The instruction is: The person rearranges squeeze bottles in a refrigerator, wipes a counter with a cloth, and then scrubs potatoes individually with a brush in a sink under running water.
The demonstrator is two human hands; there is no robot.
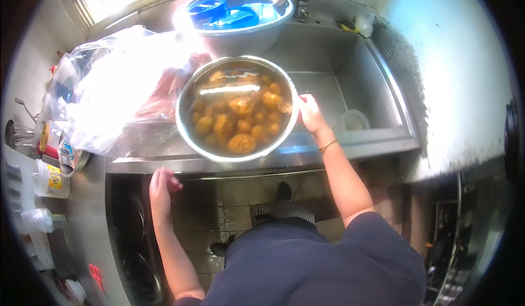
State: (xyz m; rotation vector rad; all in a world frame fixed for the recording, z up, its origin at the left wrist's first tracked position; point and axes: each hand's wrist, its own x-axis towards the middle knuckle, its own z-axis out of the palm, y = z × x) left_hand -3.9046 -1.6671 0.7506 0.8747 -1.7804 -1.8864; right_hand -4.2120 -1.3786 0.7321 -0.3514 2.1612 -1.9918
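Note:
A round metal bowl (179, 113) of potatoes (242, 106) under cloudy water sits at the front of the steel sink unit. My right hand (310, 111) grips its right rim, the fingers partly hidden behind the wall of the bowl. Away from the bowl, my left hand (163, 181) hangs in front of the counter edge with curled fingers and nothing visible in it. A large clear plastic bag (119, 88) lies left of the bowl, with reddish contents partly lost in glare.
Behind the bowl, a large tub (246, 35) holds blue containers and a metal bowl near the tap (302, 2). The sink basin (316, 86) has a small clear round container (355, 120) in it. Red scissors (97, 276) lie on the left counter.

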